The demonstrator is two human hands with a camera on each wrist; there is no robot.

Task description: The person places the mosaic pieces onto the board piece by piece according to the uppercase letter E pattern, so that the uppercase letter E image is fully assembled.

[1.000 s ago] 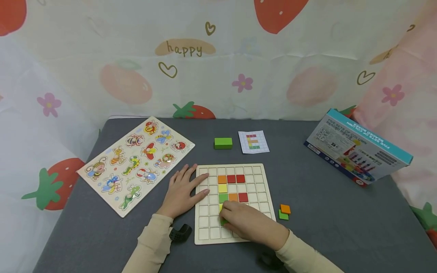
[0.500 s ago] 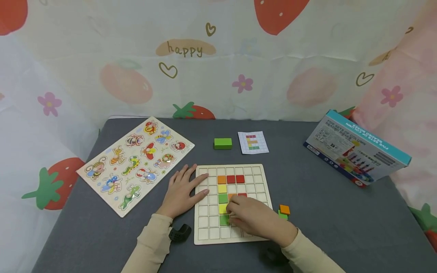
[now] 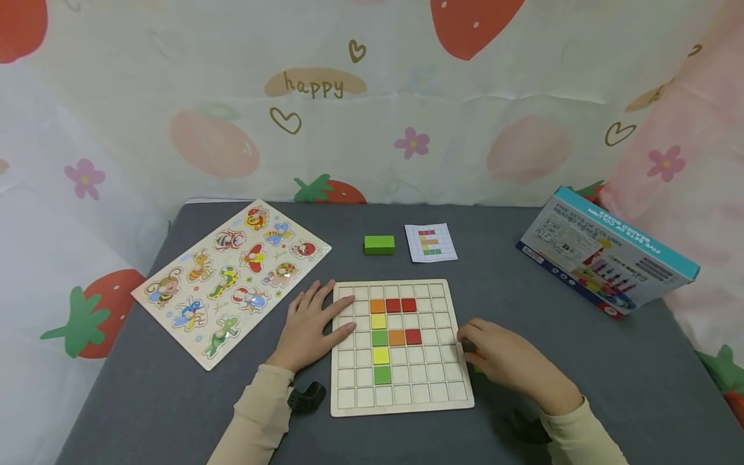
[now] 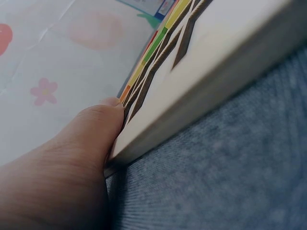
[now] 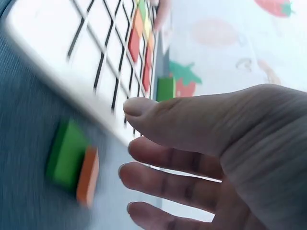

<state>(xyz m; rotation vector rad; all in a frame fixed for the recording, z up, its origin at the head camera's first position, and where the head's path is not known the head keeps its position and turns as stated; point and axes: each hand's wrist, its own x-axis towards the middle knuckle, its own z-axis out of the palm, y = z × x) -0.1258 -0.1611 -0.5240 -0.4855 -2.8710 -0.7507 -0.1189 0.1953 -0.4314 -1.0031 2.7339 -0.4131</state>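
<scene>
A wooden grid board lies in front of me, holding colored square tiles. Its left column of tiles reads orange, yellow, green, yellow and green from the far end; red and orange tiles fill parts of two rows. My left hand rests with fingers spread, thumb and forefinger on the board's left edge. Beyond the right edge is my right hand, hovering by a loose green tile and an orange tile. In the right wrist view its fingers are loosely bent, apart from both tiles, holding nothing.
A small pattern card and a green block lie behind the board. An insect puzzle board is at the left. At the right stands a printed box. A patterned cloth hangs behind the table.
My right hand has left the lower green tile on the board and moved right to the loose tiles beside it. My left hand has stayed still.
</scene>
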